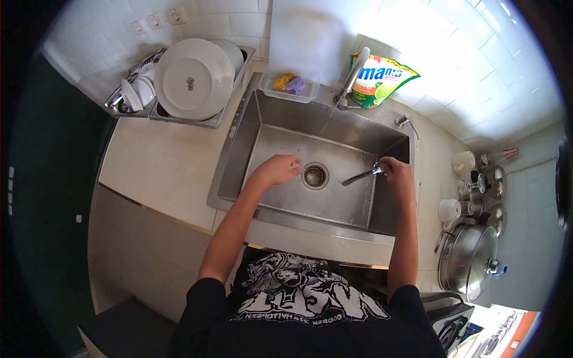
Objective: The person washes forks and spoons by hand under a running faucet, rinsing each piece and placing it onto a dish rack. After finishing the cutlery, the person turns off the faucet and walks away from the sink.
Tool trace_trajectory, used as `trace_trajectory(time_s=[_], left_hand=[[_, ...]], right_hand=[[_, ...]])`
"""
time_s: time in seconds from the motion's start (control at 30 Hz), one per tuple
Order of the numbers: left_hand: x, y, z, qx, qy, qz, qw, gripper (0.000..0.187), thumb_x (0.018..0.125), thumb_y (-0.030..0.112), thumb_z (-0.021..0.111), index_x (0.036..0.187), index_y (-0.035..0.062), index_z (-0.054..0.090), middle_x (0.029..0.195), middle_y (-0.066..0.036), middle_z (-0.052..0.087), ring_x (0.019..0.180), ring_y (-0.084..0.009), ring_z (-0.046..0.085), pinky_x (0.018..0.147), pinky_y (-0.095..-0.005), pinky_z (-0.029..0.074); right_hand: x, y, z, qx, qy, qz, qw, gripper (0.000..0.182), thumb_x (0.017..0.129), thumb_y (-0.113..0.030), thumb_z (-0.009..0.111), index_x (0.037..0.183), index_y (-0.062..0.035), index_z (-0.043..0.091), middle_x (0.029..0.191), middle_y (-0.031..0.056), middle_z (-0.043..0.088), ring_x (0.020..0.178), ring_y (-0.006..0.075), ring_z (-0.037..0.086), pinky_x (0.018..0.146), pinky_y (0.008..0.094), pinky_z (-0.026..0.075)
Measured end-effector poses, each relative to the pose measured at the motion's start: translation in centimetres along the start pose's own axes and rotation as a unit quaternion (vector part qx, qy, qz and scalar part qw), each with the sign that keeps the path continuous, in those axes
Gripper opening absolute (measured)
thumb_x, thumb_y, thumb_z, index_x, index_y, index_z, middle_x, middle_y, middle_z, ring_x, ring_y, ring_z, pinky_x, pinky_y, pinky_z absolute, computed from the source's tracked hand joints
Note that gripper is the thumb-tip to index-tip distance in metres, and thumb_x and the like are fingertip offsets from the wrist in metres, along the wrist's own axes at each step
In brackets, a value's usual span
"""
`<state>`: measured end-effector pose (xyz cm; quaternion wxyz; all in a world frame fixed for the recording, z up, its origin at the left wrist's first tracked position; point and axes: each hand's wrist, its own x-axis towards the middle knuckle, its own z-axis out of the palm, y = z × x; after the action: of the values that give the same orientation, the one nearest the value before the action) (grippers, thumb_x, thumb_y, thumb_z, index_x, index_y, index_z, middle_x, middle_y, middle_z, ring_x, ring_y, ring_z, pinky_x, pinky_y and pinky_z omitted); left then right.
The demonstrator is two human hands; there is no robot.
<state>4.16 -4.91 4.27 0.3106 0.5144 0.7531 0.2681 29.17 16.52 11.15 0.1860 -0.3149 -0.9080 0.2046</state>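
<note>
Over the left part of the steel sink (pixel 286 203), my left hand (pixel 280 169) is held with its fingers slightly curled and apart, near the round drain (pixel 314 176); nothing shows in it. My right hand (pixel 396 170) is closed at the sink's right side on a long, dark, thin utensil (pixel 358 178). The utensil points down and left toward the drain. Its gripped end is partly hidden by my fingers, and I cannot make out its exact kind.
Behind the sink stand a faucet (pixel 356 74), a green soap pouch (pixel 382 80) and a clear tray (pixel 310 92) with yellow and purple scrubbers. Plates (pixel 191 89) lean in a rack at the left. Cups (pixel 449 210) and a lidded pot (pixel 468 259) are at the right.
</note>
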Motion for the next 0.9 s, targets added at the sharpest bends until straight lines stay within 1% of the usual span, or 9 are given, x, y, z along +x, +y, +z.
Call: trace_trajectory(time_s=[0.1, 0.2, 0.3, 0.43, 0.5, 0.6, 0.67, 0.8, 0.9], left_hand=[[0.2, 0.6, -0.7, -0.043, 0.045, -0.029, 0.998, 0.036, 0.084, 0.028, 0.054, 0.106, 0.0001, 0.056, 0.102, -0.02, 0.061, 0.094, -0.0314, 0.059, 0.079, -0.0362, 0.047], [-0.4, 1.0, -1.6, -0.027, 0.022, -0.033, 0.999, 0.036, 0.084, 0.028, 0.055, 0.109, 0.0007, 0.055, 0.104, -0.02, 0.06, 0.096, -0.0302, 0.059, 0.081, -0.0356, 0.046], [-2.2, 0.3, -1.8, -0.092, 0.044, -0.003, 0.995, 0.036, 0.086, 0.027, 0.054, 0.112, 0.0014, 0.054, 0.104, -0.016, 0.061, 0.096, -0.0253, 0.059, 0.082, -0.0338, 0.046], [-6.1, 0.4, -3.7, -0.203, 0.056, -0.032, 0.977, 0.034, 0.089, 0.025, 0.053, 0.114, 0.0013, 0.053, 0.103, -0.009, 0.061, 0.096, -0.0178, 0.058, 0.082, -0.03, 0.046], [-9.5, 0.9, -5.3, -0.236, 0.104, -0.05, 0.965, 0.034, 0.09, 0.025, 0.052, 0.114, 0.0005, 0.053, 0.102, -0.007, 0.061, 0.094, -0.0151, 0.057, 0.081, -0.0285, 0.045], [-16.0, 1.4, -9.4, -0.246, 0.182, -0.038, 0.951, 0.032, 0.091, 0.023, 0.049, 0.113, 0.0002, 0.053, 0.1, -0.008, 0.061, 0.089, -0.0151, 0.058, 0.079, -0.0284, 0.046], [-20.2, 0.8, -11.9, -0.277, 0.306, -0.063, 0.909, 0.03, 0.092, 0.022, 0.048, 0.112, 0.001, 0.054, 0.097, -0.008, 0.061, 0.086, -0.0153, 0.059, 0.077, -0.0288, 0.047], [-27.2, -0.1, -15.0, -0.249, 0.504, -0.085, 0.822, 0.027, 0.093, 0.021, 0.046, 0.109, 0.0024, 0.056, 0.092, -0.007, 0.062, 0.081, -0.0158, 0.059, 0.073, -0.0288, 0.047], [-30.8, -2.4, -15.2, -0.26, 0.546, -0.11, 0.789, 0.027, 0.093, 0.023, 0.045, 0.107, 0.0024, 0.057, 0.09, -0.006, 0.062, 0.081, -0.0154, 0.059, 0.072, -0.0292, 0.047]], right_hand=[[-0.7, -1.2, -0.6, 0.058, -0.007, 0.024, 0.998, 0.015, 0.077, -0.007, 0.06, 0.091, -0.0012, 0.063, 0.081, 0.0192, 0.062, 0.075, 0.0324, 0.063, 0.066, 0.0348, 0.048], [-0.5, -1.3, -0.6, 0.033, 0.006, -0.007, 0.999, 0.016, 0.08, -0.006, 0.059, 0.095, -0.0029, 0.063, 0.072, 0.0109, 0.064, 0.063, 0.0158, 0.061, 0.06, 0.0272, 0.046], [-0.1, -3.1, -1.0, 0.138, -0.021, 0.055, 0.989, 0.016, 0.078, -0.007, 0.06, 0.093, -0.0017, 0.063, 0.081, 0.0188, 0.063, 0.075, 0.0318, 0.063, 0.065, 0.0341, 0.048], [0.1, -3.0, 0.6, 0.04, -0.029, -0.03, 0.998, 0.016, 0.078, -0.007, 0.06, 0.092, -0.0017, 0.064, 0.078, 0.0179, 0.063, 0.072, 0.0284, 0.064, 0.064, 0.0315, 0.048], [0.2, -3.0, 1.3, 0.012, -0.037, -0.064, 0.997, 0.016, 0.078, -0.008, 0.06, 0.092, -0.0017, 0.064, 0.076, 0.0173, 0.063, 0.069, 0.0262, 0.064, 0.063, 0.0299, 0.047], [1.3, -6.3, 0.6, 0.095, -0.049, -0.036, 0.994, 0.016, 0.077, -0.006, 0.062, 0.092, -0.0016, 0.064, 0.073, 0.0146, 0.064, 0.066, 0.0213, 0.064, 0.063, 0.0284, 0.048], [2.4, -8.9, 0.1, 0.162, -0.054, -0.042, 0.984, 0.017, 0.079, -0.004, 0.062, 0.095, -0.0001, 0.063, 0.075, 0.0108, 0.066, 0.069, 0.0142, 0.064, 0.064, 0.0256, 0.048], [5.5, -15.8, 0.4, 0.28, -0.042, -0.085, 0.955, 0.019, 0.084, -0.008, 0.058, 0.101, 0.0015, 0.061, 0.081, 0.007, 0.065, 0.072, 0.0105, 0.061, 0.068, 0.0237, 0.047], [8.1, -22.3, 1.1, 0.307, 0.015, -0.124, 0.943, 0.02, 0.085, -0.01, 0.057, 0.102, 0.0011, 0.061, 0.08, 0.0069, 0.064, 0.073, 0.0109, 0.061, 0.068, 0.0237, 0.047]])
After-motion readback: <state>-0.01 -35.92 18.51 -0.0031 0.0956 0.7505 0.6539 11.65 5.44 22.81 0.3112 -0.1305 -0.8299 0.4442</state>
